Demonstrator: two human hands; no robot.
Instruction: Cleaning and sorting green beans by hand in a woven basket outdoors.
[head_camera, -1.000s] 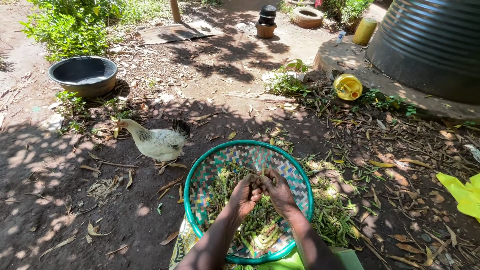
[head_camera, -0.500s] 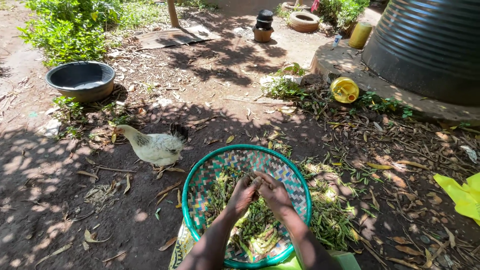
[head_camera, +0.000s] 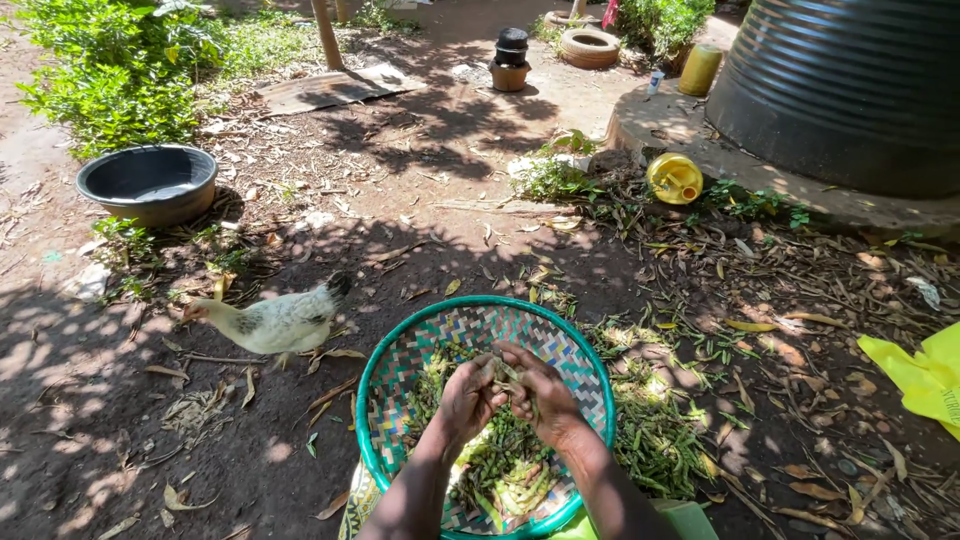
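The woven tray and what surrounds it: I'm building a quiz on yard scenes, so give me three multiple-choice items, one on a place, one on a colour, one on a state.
1. Where is the chicken relative to the woven tray?
A. To its left, on the ground
B. Inside it
C. Behind the black tank

2. What colour is the tray's rim?
A. Red
B. Green
C. White

3. How do the left hand and right hand stand?
A. Flat on the soil
B. Together over the tray, pinching a green pod
C. Each gripping the tray's rim

Answers: 1 A, the chicken stands on bare dirt left of the tray. 2 B, a green band rings the weave. 3 B, the fingertips of both hands meet on a pod above the heap of pods.
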